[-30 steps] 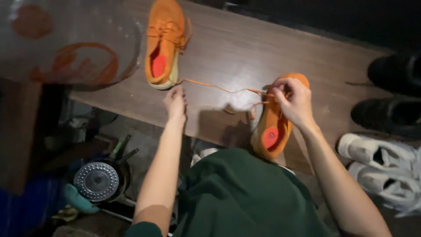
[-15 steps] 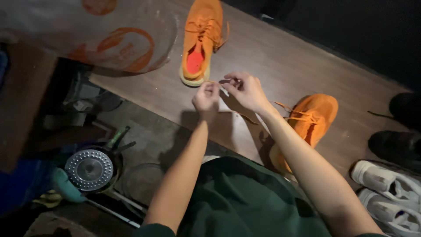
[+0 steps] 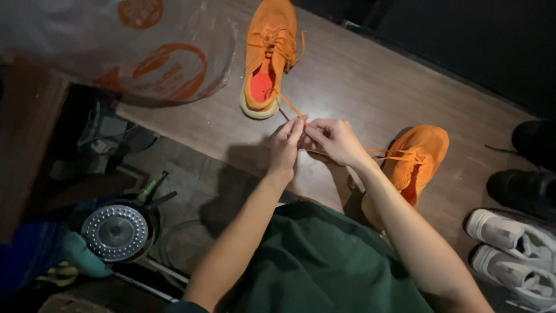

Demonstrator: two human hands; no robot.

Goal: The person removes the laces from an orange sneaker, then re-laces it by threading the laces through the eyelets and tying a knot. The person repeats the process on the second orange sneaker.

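A: Both hands pinched together above the wooden board (image 3: 359, 81). Left hand (image 3: 285, 145) closed, fingertips nipping an orange lace (image 3: 289, 106) running up to the far orange shoe (image 3: 267, 55). Right hand (image 3: 335, 140) closed too, gripping a second lace (image 3: 388, 154) leading across to the near orange shoe (image 3: 416, 159).

B: And the shoes against the board?

A: Far shoe flat on the board towards its back edge, opening up, toe pointing away. Near shoe at the board's front right edge, partly behind the right forearm. White trainers (image 3: 512, 252) and black shoes (image 3: 533, 168) off the board's right end; a metal pot lid (image 3: 114, 232) below its left front corner; a clear plastic bag with orange print (image 3: 139, 52) over its left end.

B: Advice for the joining?

A: Probably best done with both lace ends kept short and taut between the fingertips, pulled evenly. Worth watching the slack: too hard a tug likely to drag the far shoe.
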